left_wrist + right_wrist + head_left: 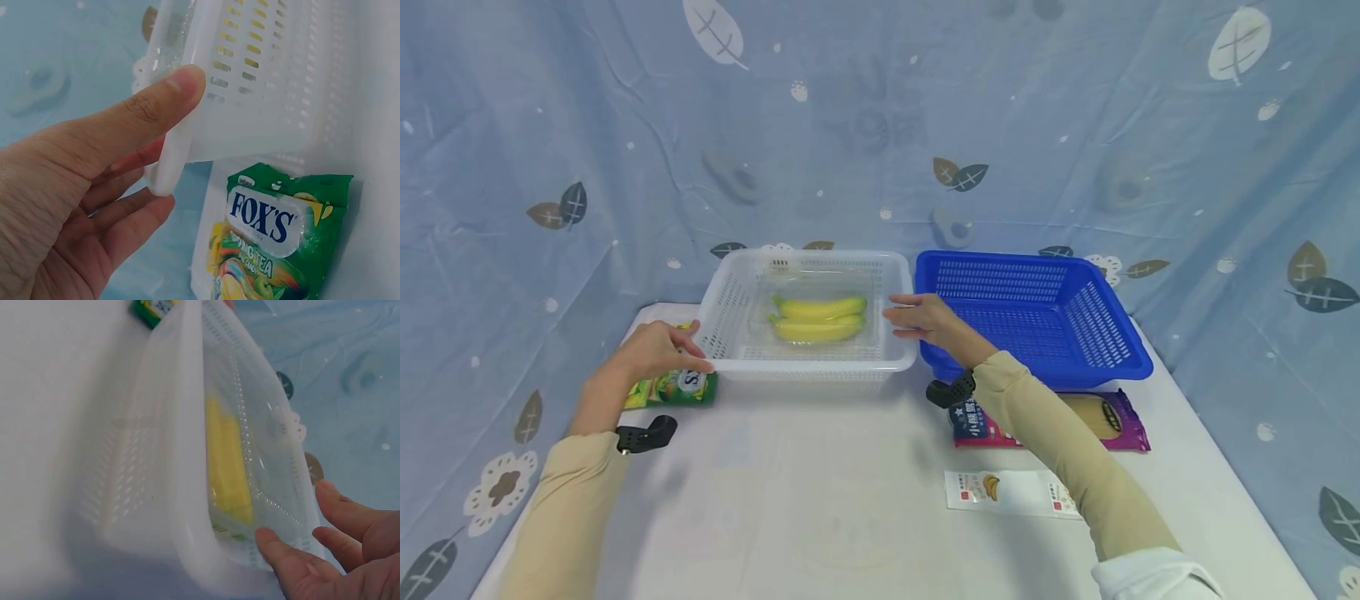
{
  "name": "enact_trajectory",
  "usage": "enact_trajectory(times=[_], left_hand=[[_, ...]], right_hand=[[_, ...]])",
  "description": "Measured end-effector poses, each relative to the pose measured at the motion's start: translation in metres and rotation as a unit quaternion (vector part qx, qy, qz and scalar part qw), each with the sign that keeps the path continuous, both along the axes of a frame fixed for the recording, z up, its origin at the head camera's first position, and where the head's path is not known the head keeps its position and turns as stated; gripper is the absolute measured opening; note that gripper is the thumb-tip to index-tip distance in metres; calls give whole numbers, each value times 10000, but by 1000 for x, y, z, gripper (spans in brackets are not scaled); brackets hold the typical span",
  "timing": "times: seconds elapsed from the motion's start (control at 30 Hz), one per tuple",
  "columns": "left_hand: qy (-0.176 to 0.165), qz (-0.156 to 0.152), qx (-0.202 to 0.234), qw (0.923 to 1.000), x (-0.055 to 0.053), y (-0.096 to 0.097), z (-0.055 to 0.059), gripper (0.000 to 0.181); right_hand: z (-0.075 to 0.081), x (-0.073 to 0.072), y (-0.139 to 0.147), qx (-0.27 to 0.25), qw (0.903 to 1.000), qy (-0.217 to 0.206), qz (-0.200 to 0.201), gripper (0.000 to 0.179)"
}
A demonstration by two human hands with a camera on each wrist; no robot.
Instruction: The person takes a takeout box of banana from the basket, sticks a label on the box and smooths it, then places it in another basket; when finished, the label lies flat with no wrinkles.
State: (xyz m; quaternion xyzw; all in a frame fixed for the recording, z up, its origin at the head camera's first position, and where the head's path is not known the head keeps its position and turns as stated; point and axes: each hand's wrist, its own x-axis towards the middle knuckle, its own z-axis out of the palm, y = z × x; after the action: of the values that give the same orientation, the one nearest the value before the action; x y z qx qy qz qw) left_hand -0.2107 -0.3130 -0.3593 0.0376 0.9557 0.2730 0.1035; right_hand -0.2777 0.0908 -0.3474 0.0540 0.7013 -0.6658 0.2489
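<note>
A white plastic basket [820,365] stands at the back of the table, in front of the curtain. Inside it lies a clear plastic tray [760,310] with two yellow bananas [820,329]. At the basket's front left corner, my left hand [658,348] pinches the rim, thumb on top and fingers beneath, as the left wrist view shows. My right hand [928,321] is at the right rim, its fingers fairly straight and spread, reaching over the edge. Whether those fingers press on the rim is unclear. A green FOX'S candy bag [269,231] lies below my left hand.
A blue basket [1037,371] stands to the right of the white one. In front of it, partly behind my right forearm, lie a purple noodle packet [1131,425] and a dark blue and pink packet [973,421]. Nearer is a white printed strip [1018,493] with a banana picture.
</note>
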Motion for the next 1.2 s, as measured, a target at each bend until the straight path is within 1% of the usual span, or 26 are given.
enact_trajectory(times=[0.07, 0.2, 0.3, 0.37, 0.47, 0.6, 0.67, 0.77, 0.83, 0.9, 0.97, 1.2], left_hand=[[14, 6, -4, 10000, 0, 1, 0, 35], [34, -4, -15, 10000, 0, 2, 0, 35], [16, 6, -7, 10000, -1, 2, -1, 34], [10, 19, -31, 10000, -1, 3, -1, 34], [-11, 19, -54, 10000, -2, 3, -1, 35], [-37, 23, -82, 10000, -2, 3, 1, 36], [-36, 32, -102, 9999, -1, 3, 1, 36], [-32, 32, -113, 9999, -1, 2, 2, 37], [-14, 25, -128, 9999, -1, 1, 2, 38], [-2, 18, -136, 9999, -1, 1, 1, 39], [-4, 14, -122, 9999, -1, 0, 0, 39], [0, 33, -85, 10000, -3, 2, -1, 35]], right_hand=[[0, -5, -7, 331, 9994, -139, 17, 58], [-4, -14, -22, 778, 9963, -366, 63, 65], [-10, -16, -30, 766, 9962, -405, 15, 68], [-14, -14, -34, 641, 9974, -311, -80, 70], [-21, -10, -41, 510, 9983, 55, -288, 72], [-30, -4, -49, 648, 9956, 571, -374, 75], [-36, -4, -53, 613, 9950, 665, -432, 76], [-41, -3, -58, 540, 9935, 858, -524, 79], [-44, -2, -61, 462, 9928, 939, -588, 81], [-47, -1, -62, 474, 9916, 1049, -585, 85], [-51, -2, -64, 540, 9907, 1101, -585, 89], [-60, -9, -64, 670, 9912, 989, -562, 108]])
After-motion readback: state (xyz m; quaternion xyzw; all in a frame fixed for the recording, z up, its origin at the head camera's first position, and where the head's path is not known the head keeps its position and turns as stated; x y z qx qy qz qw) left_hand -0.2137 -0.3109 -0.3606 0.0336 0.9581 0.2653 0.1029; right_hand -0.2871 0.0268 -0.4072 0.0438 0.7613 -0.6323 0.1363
